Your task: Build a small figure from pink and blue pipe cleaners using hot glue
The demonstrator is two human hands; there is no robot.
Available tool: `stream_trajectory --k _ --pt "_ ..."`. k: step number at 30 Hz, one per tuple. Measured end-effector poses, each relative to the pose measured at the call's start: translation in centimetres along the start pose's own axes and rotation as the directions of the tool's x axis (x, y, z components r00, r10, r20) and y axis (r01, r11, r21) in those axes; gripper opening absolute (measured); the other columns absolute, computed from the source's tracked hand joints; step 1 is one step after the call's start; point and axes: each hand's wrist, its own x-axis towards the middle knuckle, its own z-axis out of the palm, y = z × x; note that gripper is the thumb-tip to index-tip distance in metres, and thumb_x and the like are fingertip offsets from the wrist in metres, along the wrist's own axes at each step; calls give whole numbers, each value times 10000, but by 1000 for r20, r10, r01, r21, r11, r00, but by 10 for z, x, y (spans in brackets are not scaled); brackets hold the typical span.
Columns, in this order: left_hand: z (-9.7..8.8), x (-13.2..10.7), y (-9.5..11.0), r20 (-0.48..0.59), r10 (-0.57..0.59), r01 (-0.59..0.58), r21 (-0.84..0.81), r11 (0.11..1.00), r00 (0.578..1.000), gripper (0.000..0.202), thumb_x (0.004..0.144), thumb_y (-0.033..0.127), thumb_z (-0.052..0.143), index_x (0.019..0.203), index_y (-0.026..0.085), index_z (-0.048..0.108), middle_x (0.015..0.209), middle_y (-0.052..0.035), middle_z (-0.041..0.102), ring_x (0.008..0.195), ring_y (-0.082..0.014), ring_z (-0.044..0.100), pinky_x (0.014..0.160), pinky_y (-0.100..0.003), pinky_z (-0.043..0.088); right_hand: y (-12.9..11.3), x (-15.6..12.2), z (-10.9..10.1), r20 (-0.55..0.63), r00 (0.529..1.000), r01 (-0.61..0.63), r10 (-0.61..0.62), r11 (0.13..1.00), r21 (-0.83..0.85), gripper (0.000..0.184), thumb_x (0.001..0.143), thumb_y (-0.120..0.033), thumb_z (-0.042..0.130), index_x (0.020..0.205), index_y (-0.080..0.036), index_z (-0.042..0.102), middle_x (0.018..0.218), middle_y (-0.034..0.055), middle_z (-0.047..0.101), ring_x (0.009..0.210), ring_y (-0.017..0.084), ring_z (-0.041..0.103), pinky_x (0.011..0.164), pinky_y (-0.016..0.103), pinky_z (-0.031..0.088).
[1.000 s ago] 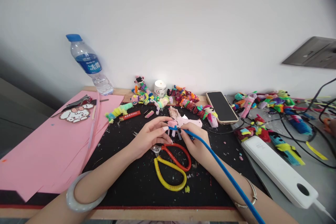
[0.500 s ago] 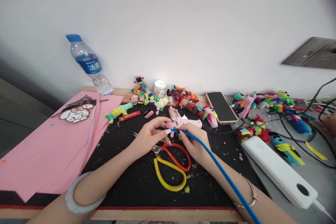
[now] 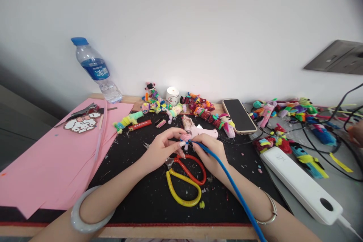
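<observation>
My left hand pinches a small pink pipe-cleaner piece with blue at its lower edge. From the right, my right hand grips a long blue pipe cleaner close to that piece. The blue length trails over my right forearm toward the bottom of the view. Just beyond my fingers lies a pale pink glue gun with a stained nozzle end. Below my hands rest scissors with one red and one yellow handle, their blades partly hidden by my left hand.
Pink sheets lie on the left, near a leaning water bottle. Colourful pipe-cleaner figures, a paper cup and a phone line the back. A white power strip and cables lie right. Another person's hand shows at the right edge.
The blue pipe cleaner's trailing length has swung left and down across my right forearm. The pink piece has turned slightly between my fingers. Both hands stay nearly in place.
</observation>
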Motion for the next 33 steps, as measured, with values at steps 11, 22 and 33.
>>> stream_trajectory --k 11,22,33 --pt "0 0 -3 -1 10 -10 6 1000 1000 244 819 250 598 1052 196 548 979 -21 606 594 -109 664 621 -259 556 1 1 -1 14 1000 -28 28 1000 -15 87 852 -177 533 818 -190 612 743 29 685 640 136 638 643 236 523" --pt "0 -1 -3 -50 34 -29 92 995 998 231 827 221 573 1058 219 561 1001 -7 596 625 -97 666 649 -238 550 6 0 1 36 999 -38 38 999 -2 72 853 -177 553 877 -191 620 818 40 693 723 145 651 697 245 521" --pt "-1 -1 -5 -67 49 -37 161 986 997 234 818 216 578 1051 231 571 1012 -12 577 636 -113 667 636 -245 536 4 -2 2 53 997 -53 53 999 -15 66 839 -169 539 841 -190 602 776 30 677 666 131 624 634 227 495"
